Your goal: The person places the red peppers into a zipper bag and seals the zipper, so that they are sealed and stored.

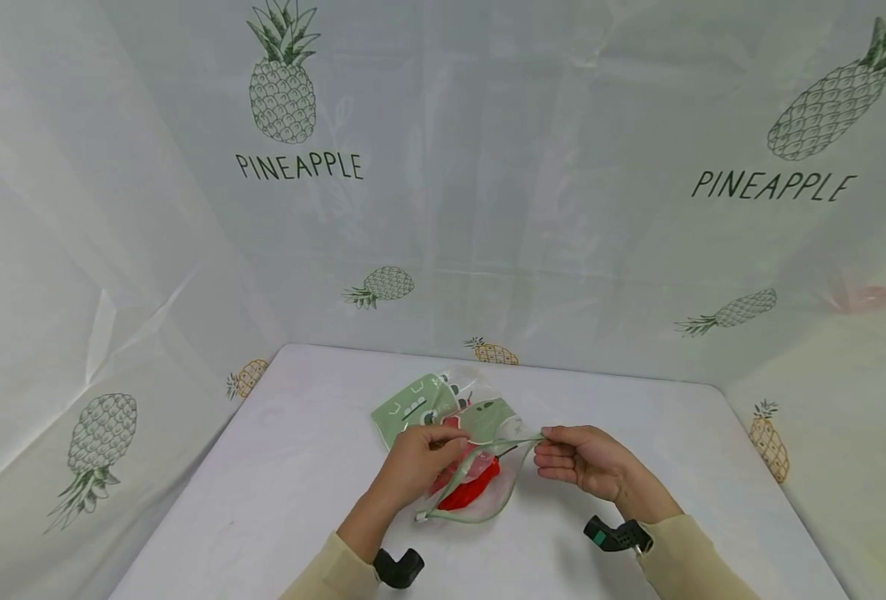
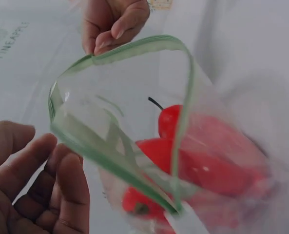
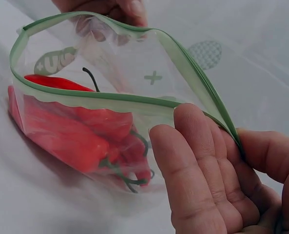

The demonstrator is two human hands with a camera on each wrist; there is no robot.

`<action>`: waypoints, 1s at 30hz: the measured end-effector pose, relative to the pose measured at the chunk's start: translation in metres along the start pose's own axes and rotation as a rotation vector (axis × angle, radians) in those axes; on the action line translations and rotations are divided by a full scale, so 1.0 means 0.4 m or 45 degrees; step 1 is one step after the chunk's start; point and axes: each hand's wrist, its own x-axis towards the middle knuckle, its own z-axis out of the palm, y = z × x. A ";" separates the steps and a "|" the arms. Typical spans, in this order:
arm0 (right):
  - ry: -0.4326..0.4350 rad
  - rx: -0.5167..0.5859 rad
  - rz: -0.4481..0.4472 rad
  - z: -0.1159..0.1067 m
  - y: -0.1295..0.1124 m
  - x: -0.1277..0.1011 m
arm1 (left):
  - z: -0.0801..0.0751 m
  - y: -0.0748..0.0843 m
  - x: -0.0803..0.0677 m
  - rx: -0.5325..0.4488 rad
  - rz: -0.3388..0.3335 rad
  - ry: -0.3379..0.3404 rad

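Note:
A clear zip bag with a green-edged mouth [image 1: 480, 521] stands open between the hands, red peppers [image 1: 471, 492] inside it. In the left wrist view its white slider [image 2: 185, 222] sits at the near corner of the mouth. My right hand [image 1: 588, 458] pinches the right corner of the rim between thumb and forefinger; its other fingers [image 3: 202, 170] extend beside the bag. My left hand [image 1: 420, 462] is at the opposite side of the mouth, fingers loosely bent, fingertips close to the rim [image 2: 86, 146]. Whether they touch it I cannot tell.
Green plastic printed with faces [image 1: 405, 408] lies behind the left hand; whether it is a separate bag I cannot tell. The white table [image 1: 262, 508] extends around the bag. Pineapple-printed sheeting [image 1: 518, 208] hangs behind and at both sides.

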 end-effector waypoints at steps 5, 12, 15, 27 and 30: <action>0.013 0.003 -0.016 -0.002 -0.002 -0.001 | -0.026 -0.043 -0.026 -0.059 -0.096 0.043; 0.007 0.011 -0.045 -0.002 -0.001 -0.001 | -0.048 -0.112 -0.077 -0.259 -0.251 0.083; -0.004 0.018 -0.057 -0.002 -0.001 -0.001 | -0.049 -0.137 -0.102 -0.353 -0.339 0.043; 0.010 0.071 -0.100 0.004 -0.001 -0.002 | -0.005 -0.173 -0.163 -0.720 -0.651 -0.175; 0.037 0.079 -0.108 0.006 0.000 -0.001 | 0.009 -0.171 -0.170 -0.794 -0.681 -0.223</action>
